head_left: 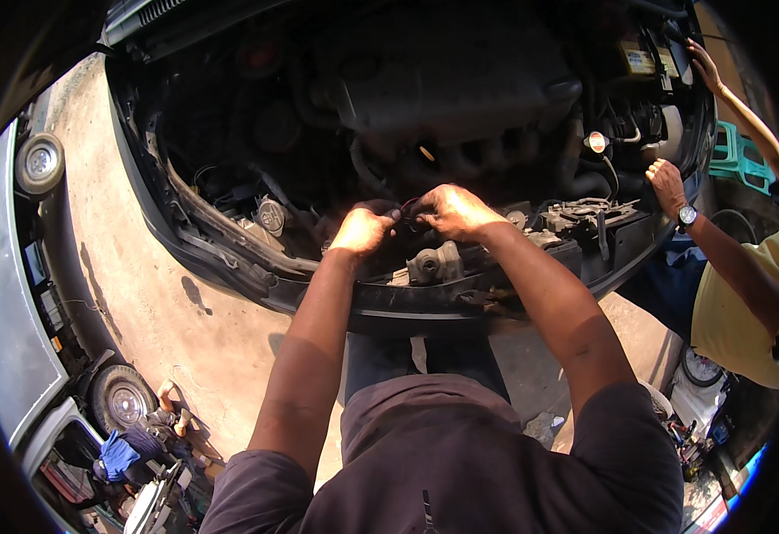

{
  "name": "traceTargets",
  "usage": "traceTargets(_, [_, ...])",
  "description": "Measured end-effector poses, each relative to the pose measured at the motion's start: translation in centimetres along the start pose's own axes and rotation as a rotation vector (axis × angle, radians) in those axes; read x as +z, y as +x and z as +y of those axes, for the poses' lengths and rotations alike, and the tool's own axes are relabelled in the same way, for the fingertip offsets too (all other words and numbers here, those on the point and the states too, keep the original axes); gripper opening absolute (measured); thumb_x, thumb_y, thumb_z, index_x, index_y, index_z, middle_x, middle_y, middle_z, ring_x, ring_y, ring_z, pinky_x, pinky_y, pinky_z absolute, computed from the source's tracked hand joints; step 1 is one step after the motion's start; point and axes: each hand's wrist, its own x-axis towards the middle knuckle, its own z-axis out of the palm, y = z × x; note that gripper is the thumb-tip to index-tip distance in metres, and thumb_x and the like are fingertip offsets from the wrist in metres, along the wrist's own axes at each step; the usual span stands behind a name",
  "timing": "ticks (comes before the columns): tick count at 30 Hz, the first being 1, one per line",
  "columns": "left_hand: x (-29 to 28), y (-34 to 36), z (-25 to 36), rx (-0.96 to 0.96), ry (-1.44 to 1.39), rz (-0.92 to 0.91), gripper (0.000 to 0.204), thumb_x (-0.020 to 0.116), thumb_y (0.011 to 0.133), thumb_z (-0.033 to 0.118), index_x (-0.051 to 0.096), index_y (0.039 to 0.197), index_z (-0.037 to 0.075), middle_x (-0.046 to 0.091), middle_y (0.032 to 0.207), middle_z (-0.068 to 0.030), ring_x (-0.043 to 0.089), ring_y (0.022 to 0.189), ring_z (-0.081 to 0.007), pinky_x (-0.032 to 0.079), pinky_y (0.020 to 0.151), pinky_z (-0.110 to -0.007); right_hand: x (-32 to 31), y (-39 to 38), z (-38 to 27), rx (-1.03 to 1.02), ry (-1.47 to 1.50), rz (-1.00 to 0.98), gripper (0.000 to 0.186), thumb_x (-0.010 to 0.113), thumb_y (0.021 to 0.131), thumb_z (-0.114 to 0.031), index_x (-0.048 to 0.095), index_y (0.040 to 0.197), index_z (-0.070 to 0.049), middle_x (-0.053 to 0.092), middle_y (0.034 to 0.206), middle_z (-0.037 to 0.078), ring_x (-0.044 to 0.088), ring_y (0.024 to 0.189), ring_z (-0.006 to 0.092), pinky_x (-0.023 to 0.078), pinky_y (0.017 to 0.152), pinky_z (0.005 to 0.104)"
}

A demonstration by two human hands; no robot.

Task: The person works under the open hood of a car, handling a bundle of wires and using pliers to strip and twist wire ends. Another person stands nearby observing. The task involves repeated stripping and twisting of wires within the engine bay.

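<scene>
Both my arms reach over the front edge of a car's open engine bay, and my hands nearly meet behind the front panel. My left hand [365,228] is closed, its thumb and fingers pinched together. My right hand [457,213] is closed too, fingers bent down towards the left fingertips. Between them is something small and dark with a hint of red, too shadowed to name. Just below my right hand sits a pale, dusty housing [435,264] on the front panel. Beyond my hands lies the dark engine cover [447,84].
To the right a co-worker's watch-wearing hand [667,187] rests on the bay's edge; their other hand [703,64] is near the battery [643,60]. A radiator cap [596,142] stands nearby. A green stool [738,158] is behind. At left is a grey vehicle [11,294].
</scene>
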Motion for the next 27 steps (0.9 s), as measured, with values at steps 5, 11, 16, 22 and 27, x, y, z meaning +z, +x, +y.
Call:
traceTargets(5, [1.3, 0.0, 0.0, 0.147, 0.366, 0.128, 0.026, 0.072, 0.101, 0.019, 0.078, 0.120, 0.002, 0.080, 0.102, -0.0177, 0.075, 0.091, -0.0282, 0.056, 0.085, -0.040, -0.2, 0.9, 0.4, 0.024, -0.216, -0.039, 0.034, 0.067, 0.090, -0.009, 0.080, 0.121, -0.010, 0.078, 0.109, 0.021, 0.075, 0.104, 0.0387, 0.057, 0.090, 0.0453])
traceTargets(11, [1.7, -1.3, -0.1, 0.198, 0.344, 0.149, 0.026, 0.074, 0.100, 0.021, 0.078, 0.116, 0.001, 0.080, 0.104, -0.0190, 0.074, 0.095, -0.0250, 0.055, 0.090, -0.039, 0.1, 0.2, 0.7, 0.015, -0.053, -0.042, 0.034, 0.068, 0.095, -0.013, 0.077, 0.127, -0.006, 0.077, 0.117, 0.023, 0.074, 0.112, 0.0372, 0.057, 0.097, 0.0440])
traceTargets(16, [1.1, -1.0, 0.1, 0.139, 0.454, 0.084, 0.031, 0.072, 0.101, 0.023, 0.075, 0.122, 0.001, 0.079, 0.108, -0.0212, 0.073, 0.100, -0.0307, 0.054, 0.093, -0.041, 0.3, 0.0, 0.6, 0.091, 0.085, -0.024, 0.032, 0.067, 0.098, -0.016, 0.077, 0.128, -0.007, 0.076, 0.123, 0.022, 0.072, 0.119, 0.0366, 0.055, 0.104, 0.0438])
traceTargets(22, [2.2, 0.0, -1.0, 0.125, 0.480, 0.157, 0.032, 0.070, 0.102, 0.025, 0.075, 0.124, 0.001, 0.077, 0.111, -0.0254, 0.073, 0.104, -0.0346, 0.053, 0.092, -0.043, 0.0, 0.1, 0.4, 0.102, -0.029, -0.047, 0.031, 0.066, 0.101, -0.017, 0.077, 0.129, -0.008, 0.076, 0.125, 0.022, 0.070, 0.121, 0.0386, 0.055, 0.105, 0.0430])
traceTargets(27, [1.3, -0.9, -0.8, 0.187, 0.501, 0.172, 0.034, 0.069, 0.103, 0.026, 0.074, 0.128, 0.002, 0.078, 0.113, -0.0250, 0.075, 0.104, -0.0357, 0.054, 0.093, -0.042, -0.4, -3.2, 0.5, 0.051, 0.163, 0.266, 0.037, 0.063, 0.101, -0.008, 0.071, 0.138, -0.006, 0.076, 0.129, 0.020, 0.072, 0.120, 0.0336, 0.055, 0.104, 0.0401])
